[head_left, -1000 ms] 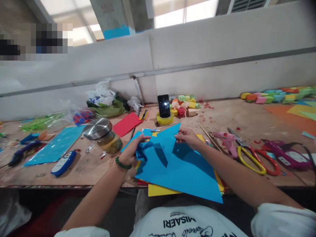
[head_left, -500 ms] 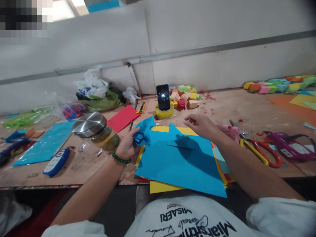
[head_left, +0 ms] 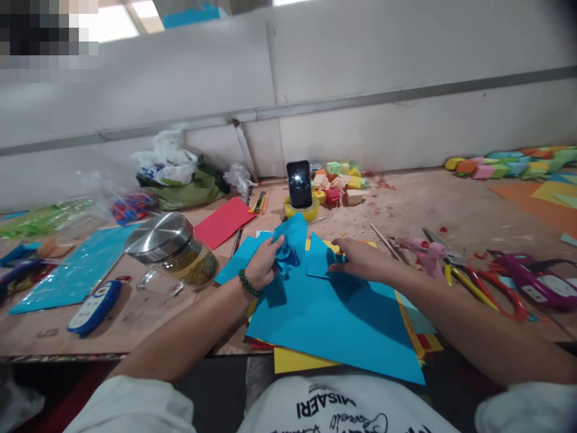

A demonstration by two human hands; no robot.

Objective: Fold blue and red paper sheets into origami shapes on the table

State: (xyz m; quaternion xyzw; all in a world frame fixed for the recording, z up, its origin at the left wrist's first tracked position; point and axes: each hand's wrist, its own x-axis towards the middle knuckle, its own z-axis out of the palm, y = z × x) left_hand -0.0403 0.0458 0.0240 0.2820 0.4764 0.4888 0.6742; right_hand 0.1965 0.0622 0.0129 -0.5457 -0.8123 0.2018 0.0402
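Left hand (head_left: 264,264) clutches crumpled blue paper (head_left: 288,249); right hand (head_left: 360,260) presses the blue sheet (head_left: 333,313) flat; glass jar (head_left: 174,249) beside.

You have just one camera, up on your head; it looks forward and down, close over the table (head_left: 406,210); the white wall (head_left: 360,120) sits far behind; the picture leans a little.

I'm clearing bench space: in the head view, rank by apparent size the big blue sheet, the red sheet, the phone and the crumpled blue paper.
Largest to smallest:
1. big blue sheet
2. red sheet
3. phone and crumpled blue paper, held by the left hand: alike, unranked; the phone stands farther away.
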